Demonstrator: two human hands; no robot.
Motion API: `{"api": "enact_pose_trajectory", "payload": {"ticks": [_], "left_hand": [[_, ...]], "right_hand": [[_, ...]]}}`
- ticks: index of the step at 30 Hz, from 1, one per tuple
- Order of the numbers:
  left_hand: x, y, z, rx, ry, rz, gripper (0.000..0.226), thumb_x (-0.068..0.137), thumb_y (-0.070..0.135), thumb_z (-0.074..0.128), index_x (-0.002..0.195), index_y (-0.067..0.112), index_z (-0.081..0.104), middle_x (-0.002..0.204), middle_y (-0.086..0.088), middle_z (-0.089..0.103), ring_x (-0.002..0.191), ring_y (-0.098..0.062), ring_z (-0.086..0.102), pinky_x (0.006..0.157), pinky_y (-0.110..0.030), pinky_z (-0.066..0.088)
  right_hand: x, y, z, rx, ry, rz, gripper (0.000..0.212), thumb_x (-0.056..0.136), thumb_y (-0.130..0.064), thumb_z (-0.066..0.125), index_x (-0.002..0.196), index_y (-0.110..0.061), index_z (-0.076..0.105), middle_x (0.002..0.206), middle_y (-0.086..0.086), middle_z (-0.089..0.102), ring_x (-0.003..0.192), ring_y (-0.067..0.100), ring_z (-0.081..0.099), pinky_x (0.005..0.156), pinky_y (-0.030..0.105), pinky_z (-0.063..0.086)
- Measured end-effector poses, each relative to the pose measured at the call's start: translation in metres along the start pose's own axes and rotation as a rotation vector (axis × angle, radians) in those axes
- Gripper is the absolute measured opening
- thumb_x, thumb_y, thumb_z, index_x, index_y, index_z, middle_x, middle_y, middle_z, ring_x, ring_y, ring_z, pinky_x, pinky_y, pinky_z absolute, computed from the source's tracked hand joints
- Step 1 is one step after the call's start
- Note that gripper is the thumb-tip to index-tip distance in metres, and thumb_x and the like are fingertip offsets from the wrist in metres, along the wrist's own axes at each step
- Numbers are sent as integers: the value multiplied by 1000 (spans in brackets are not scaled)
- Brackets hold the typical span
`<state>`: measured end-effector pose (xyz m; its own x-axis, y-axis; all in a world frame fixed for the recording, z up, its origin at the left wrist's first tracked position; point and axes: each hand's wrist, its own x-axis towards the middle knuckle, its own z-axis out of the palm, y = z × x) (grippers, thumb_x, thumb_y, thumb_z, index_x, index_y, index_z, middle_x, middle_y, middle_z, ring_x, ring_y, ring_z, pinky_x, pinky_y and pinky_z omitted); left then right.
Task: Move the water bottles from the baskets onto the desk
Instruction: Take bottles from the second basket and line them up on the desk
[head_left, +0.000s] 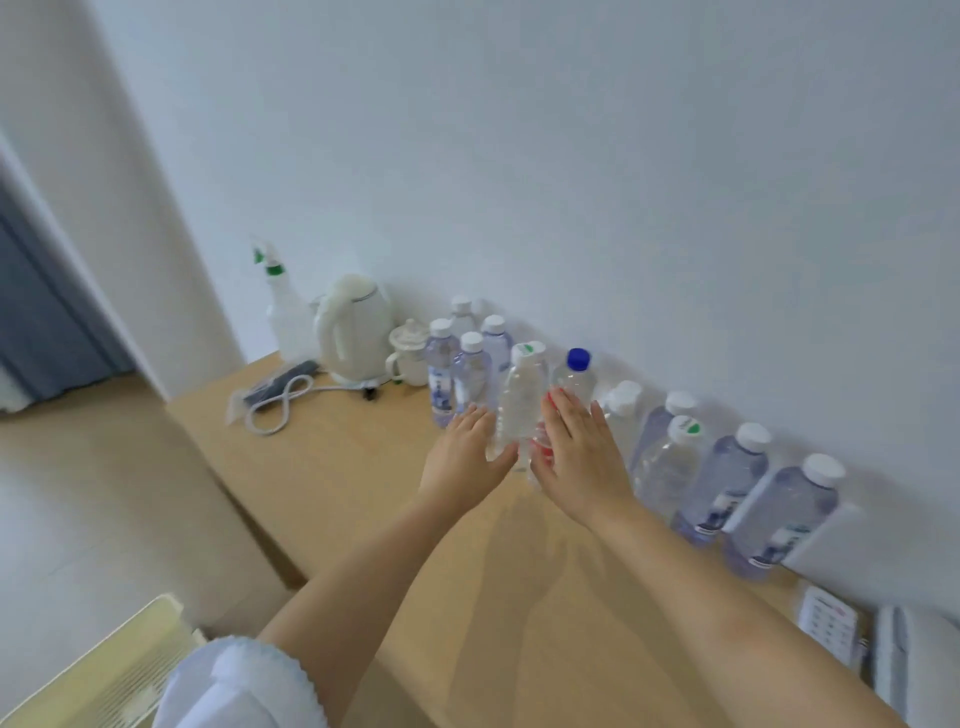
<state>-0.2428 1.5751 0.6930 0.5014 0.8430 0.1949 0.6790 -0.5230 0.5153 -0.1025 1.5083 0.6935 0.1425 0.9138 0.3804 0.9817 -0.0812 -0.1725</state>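
Note:
Several water bottles stand in a row along the wall on the wooden desk (363, 467). A clear bottle with a white and green cap (522, 400) stands upright between my hands. My left hand (467, 457) lies with straight fingers against its left side. My right hand (576, 457) has straight fingers just right of it, in front of a blue-capped bottle (575, 375) with a red label. A cluster of white-capped bluish bottles (467, 358) stands to the left, and more white-capped bottles (727, 478) stand to the right. A cream basket (109, 670) shows at the bottom left.
A white electric kettle (356, 327), a lidded white mug (408, 353), a spray bottle (283, 306) and a coiled cable (280, 402) occupy the desk's far left end. A white telephone (831, 623) sits at the near right by the wall. Tiled floor lies left of the desk.

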Motion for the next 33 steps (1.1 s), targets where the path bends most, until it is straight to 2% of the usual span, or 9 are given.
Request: {"api": "enact_pose_trajectory", "payload": {"ticks": [3,6,9,14,19,24,28,33], "left_hand": [[-31,-46,-30,123,-3,-126,61,95,45,43,145,11,32,154,-2,28,145,-14,18,115,-26,15],[-66,-89,-58,187,8,-300,64,96,45,40,146,8,28,155,-5,26,145,-17,17,117,-28,12],[-101,-123,-84,212,34,-442,62,96,43,39,145,6,30,154,-7,29,145,-20,19,118,-30,11],[-164,-178,-130,151,111,-642,58,96,37,43,143,6,33,156,-8,24,143,-23,24,114,-32,23],[-265,-241,-184,152,151,-826,57,97,35,39,146,6,27,157,-7,20,144,-20,20,113,-32,23],[-372,-296,-231,181,197,-962,50,96,37,41,137,8,39,151,-4,33,138,-22,33,105,-36,36],[-444,-328,-263,171,237,-1065,49,95,36,42,134,7,42,147,-6,39,133,-23,39,103,-35,35],[-505,-362,-292,152,237,-1135,45,95,34,42,132,7,44,147,-6,39,135,-22,36,102,-33,35]], "right_hand": [[10,-43,15,48,-251,-69,65,95,-28,42,150,-6,15,158,12,12,147,23,9,120,36,5],[19,-95,30,13,-435,-136,68,95,-31,41,151,-8,10,159,11,7,147,23,6,120,37,8],[22,-155,41,33,-537,-191,67,95,-30,39,151,-9,8,159,9,8,147,23,7,119,37,7],[14,-253,49,61,-550,-359,62,97,-30,35,150,-7,14,159,10,13,146,22,12,119,36,8],[-21,-362,65,85,-578,-463,61,97,-30,37,149,-6,17,158,11,15,146,22,13,119,36,10],[-75,-478,74,113,-652,-571,61,98,-29,37,149,-5,15,158,13,14,147,22,11,118,35,8],[-116,-559,82,137,-685,-653,62,97,-26,38,150,-5,14,158,12,13,147,22,11,119,35,7],[-147,-631,84,155,-725,-721,58,96,-24,39,148,-4,19,156,11,20,145,23,15,117,33,10]]}}
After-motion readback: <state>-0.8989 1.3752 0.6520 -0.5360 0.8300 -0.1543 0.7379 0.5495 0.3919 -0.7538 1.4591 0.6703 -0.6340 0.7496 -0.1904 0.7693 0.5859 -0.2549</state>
